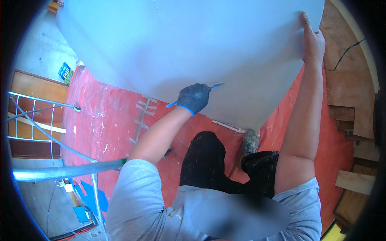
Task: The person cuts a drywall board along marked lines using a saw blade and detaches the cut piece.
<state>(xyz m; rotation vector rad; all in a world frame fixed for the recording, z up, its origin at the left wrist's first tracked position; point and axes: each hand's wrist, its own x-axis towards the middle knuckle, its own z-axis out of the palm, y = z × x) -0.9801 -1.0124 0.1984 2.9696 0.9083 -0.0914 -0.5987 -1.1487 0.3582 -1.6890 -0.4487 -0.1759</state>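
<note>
A large pale grey-white board [181,48] fills the upper part of the view, tilted up from the red floor. My left hand [194,97], in a dark glove with a blue cuff, is closed around a slim blue tool [217,85]. The tool's tip lies close to the board's face; whether it is a pen or a knife I cannot tell. My bare right hand [313,42] grips the board's right edge, thumb on the near face and the other fingers mostly hidden. The board's lower corner is near my shoe [250,141].
Metal scaffold tubing [68,172] stands at the left. Wooden boards and offcuts [356,182] lie along the right. The red floor covering [86,120] has taped seams. A blue-green FUJI packet [65,73] lies at upper left. Another person's fingers [60,3] show at the top left.
</note>
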